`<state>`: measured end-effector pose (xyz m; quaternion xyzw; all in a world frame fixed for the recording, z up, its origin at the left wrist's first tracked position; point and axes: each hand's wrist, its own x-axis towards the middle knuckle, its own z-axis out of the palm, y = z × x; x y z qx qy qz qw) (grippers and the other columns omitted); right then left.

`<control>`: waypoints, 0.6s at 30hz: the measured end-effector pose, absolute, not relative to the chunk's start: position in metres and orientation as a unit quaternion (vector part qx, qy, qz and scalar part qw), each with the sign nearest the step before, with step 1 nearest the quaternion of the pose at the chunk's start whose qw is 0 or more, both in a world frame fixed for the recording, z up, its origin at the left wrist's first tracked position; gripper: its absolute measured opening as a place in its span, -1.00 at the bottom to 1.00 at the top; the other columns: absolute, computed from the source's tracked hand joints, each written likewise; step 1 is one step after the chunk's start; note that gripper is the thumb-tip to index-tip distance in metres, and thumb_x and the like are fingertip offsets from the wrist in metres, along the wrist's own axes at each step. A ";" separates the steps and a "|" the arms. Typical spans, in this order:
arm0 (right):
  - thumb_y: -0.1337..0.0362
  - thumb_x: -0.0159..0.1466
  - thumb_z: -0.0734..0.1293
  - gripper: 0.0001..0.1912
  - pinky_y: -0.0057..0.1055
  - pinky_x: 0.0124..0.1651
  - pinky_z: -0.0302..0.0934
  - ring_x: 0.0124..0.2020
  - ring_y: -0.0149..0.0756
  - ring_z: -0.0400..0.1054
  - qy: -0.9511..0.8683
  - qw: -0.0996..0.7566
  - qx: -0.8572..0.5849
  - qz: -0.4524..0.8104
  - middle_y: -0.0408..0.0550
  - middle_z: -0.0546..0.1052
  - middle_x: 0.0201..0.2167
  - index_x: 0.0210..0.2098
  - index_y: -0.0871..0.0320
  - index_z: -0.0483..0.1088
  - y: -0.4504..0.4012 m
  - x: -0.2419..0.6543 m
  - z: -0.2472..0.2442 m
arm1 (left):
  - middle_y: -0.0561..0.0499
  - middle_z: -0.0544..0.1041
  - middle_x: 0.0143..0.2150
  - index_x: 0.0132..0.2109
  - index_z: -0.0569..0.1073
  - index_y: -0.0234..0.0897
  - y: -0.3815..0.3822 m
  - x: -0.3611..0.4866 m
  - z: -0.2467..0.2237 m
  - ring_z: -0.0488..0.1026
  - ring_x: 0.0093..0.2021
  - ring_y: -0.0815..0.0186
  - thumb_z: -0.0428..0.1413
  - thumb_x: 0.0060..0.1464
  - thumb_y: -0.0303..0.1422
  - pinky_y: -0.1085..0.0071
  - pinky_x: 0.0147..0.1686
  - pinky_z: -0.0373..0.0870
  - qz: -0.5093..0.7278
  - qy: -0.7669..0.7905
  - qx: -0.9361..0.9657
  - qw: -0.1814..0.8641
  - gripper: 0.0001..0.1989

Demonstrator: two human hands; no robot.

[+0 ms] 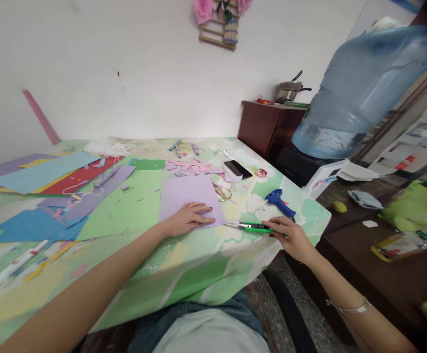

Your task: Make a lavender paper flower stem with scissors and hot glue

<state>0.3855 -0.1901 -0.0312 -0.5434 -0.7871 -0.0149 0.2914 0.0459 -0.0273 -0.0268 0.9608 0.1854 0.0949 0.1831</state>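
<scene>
My left hand [186, 219] lies flat with its fingers spread on a sheet of light purple paper [187, 191]. That sheet overlaps the right part of a light green sheet [125, 201]. At the table's front edge, my right hand [289, 235] has its fingers around a green utility knife [255, 227]. The knife's tip points left, close to the purple sheet's lower right corner. Gold-handled scissors [222, 192] lie just right of the purple sheet, partly hidden. A blue hot glue gun [280, 202] rests beyond my right hand.
Behind the purple sheet are pink paper scraps [189, 167] and a black phone [237, 169]. Coloured sheets [47, 171] and a white marker [11, 269] lie to the left. A large water bottle [360, 93] stands on the right beside the table.
</scene>
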 end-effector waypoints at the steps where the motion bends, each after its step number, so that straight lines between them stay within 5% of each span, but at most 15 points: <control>1: 0.39 0.23 0.19 -0.63 -0.19 -0.10 0.33 -0.12 -0.16 0.36 -0.788 0.291 -0.543 -0.016 0.03 0.45 -0.15 -0.01 0.03 0.40 -0.191 0.385 -0.032 | 0.08 0.23 0.26 0.10 0.33 0.13 -0.027 0.046 -0.027 0.07 0.25 0.16 -0.09 0.22 -0.33 0.13 0.18 -0.09 0.099 0.184 0.961 0.182 -0.64; 18: 0.37 0.25 0.18 -0.65 -0.19 -0.13 0.35 -0.13 -0.15 0.37 -0.787 0.287 -0.546 -0.030 0.04 0.47 -0.16 -0.02 0.01 0.41 -0.195 0.380 -0.028 | 0.05 0.30 0.21 -0.10 0.51 0.07 -0.024 0.044 -0.031 0.11 0.23 0.10 -0.03 0.18 -0.29 0.07 0.16 0.00 0.132 0.163 0.956 0.203 -0.74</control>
